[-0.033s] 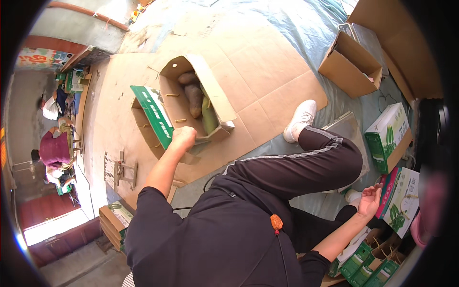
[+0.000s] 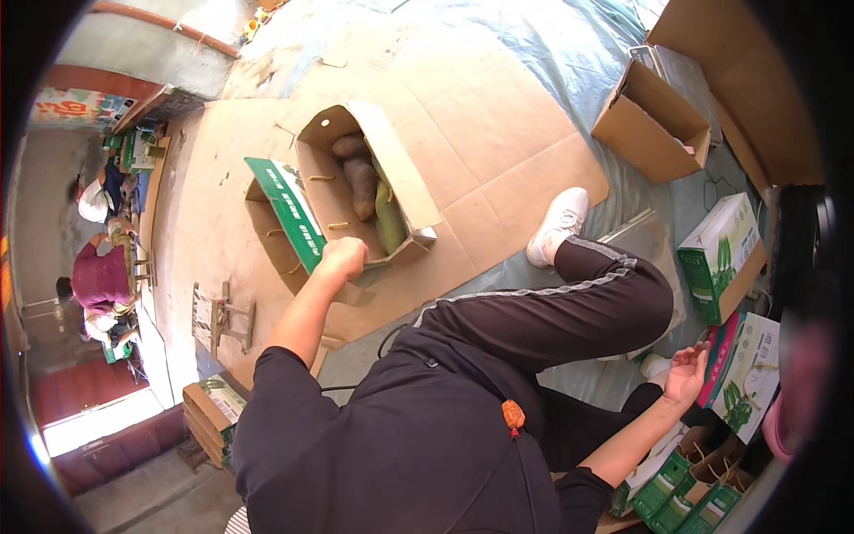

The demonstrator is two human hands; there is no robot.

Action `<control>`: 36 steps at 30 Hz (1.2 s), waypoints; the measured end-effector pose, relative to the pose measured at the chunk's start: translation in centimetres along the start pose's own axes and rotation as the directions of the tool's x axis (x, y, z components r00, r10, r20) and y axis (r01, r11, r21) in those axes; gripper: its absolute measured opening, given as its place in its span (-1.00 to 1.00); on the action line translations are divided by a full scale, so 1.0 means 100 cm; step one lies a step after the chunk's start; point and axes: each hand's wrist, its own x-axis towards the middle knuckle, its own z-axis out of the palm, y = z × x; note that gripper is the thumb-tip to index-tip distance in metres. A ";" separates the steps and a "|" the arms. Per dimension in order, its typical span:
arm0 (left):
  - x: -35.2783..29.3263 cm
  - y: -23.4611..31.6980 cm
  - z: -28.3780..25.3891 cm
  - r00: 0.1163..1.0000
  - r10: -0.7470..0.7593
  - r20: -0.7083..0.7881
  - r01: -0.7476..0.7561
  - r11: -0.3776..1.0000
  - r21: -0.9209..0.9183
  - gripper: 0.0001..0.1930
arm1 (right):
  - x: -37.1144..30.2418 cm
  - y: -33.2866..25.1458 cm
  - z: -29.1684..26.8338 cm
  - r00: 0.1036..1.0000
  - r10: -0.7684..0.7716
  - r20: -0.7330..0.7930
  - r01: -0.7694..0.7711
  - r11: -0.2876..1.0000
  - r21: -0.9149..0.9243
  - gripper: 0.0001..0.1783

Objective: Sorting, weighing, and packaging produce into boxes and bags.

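My left hand (image 2: 342,259) is closed on the near corner of an open cardboard box (image 2: 391,169), by its green lid flap (image 2: 283,206). Inside the box lie brown, long thick vegetables (image 2: 360,182) and a long green one (image 2: 388,218); their exact kind I cannot tell. Yellowish cord handles (image 2: 336,225) show along the box and lid. Off to the right, my right hand (image 2: 686,376) is held palm up with its fingers loosely apart and nothing in it. It is close to a white and green carton (image 2: 749,374).
Flattened cardboard (image 2: 507,178) covers the floor over blue sheeting (image 2: 543,53). An open brown box (image 2: 654,116) and a green-white carton (image 2: 722,258) stand at right. Green bags (image 2: 672,498) are at lower right. A small wooden stool (image 2: 227,319) lies left; people (image 2: 102,276) work farther off.
My left hand and the lid flap have shifted very slightly to the right. Otherwise nothing has visibly moved.
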 end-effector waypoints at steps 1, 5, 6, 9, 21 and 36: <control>0.002 -0.004 -0.006 0.989 0.088 0.118 -0.073 0.990 -0.123 -0.74 | -0.001 0.001 0.002 1.000 -0.003 0.005 0.003 1.000 -0.001 -0.70; 0.020 -0.032 -0.041 0.984 0.111 -0.142 -0.169 0.844 -0.509 -0.65 | -0.007 0.004 0.004 0.999 -0.009 -0.032 0.008 1.000 -0.011 -0.70; 0.034 -0.043 -0.043 0.934 -0.010 -0.356 -0.157 0.885 -0.438 -0.58 | -0.009 0.003 0.003 0.998 -0.020 -0.055 0.019 1.000 -0.020 -0.70; 0.061 -0.074 -0.044 0.670 -0.350 -0.655 0.143 0.926 -0.349 -0.48 | -0.015 0.002 0.004 0.996 -0.018 -0.089 0.017 1.000 -0.021 -0.70; 0.145 -0.166 -0.037 0.572 -0.745 -0.342 0.685 0.664 -0.300 -0.66 | -0.020 0.015 0.004 0.994 -0.032 -0.107 0.025 0.997 -0.067 -0.71; 0.138 -0.149 -0.024 0.895 -0.432 -0.109 0.440 0.896 0.064 -0.77 | -0.050 0.008 0.040 0.941 -0.100 -0.323 0.087 0.995 -0.054 -0.84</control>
